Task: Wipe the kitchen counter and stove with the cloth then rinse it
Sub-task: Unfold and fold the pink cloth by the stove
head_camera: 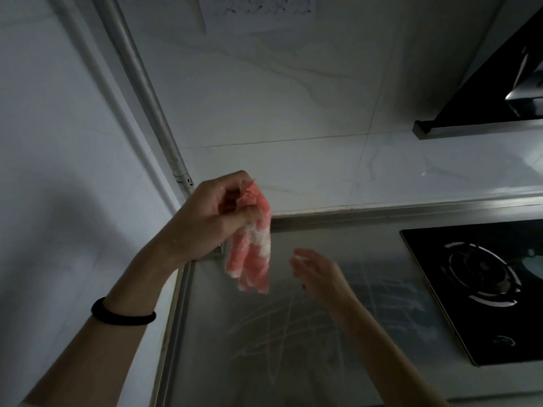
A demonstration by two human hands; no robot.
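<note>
Left hand (216,214) pinches the pink-and-white cloth (253,259), dangling over the steel table's (264,356) far left, right hand (318,274) empty and loose-fingered beside it: looks like a regrip mid-wipe, next catch the hanging end, press flat, head right toward the gas stove (482,289).

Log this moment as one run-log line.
left hand: grips pink cloth, hanging above counter | right hand: fingers relaxed, holds nothing, apart from cloth | stove: at right, untouched
</note>
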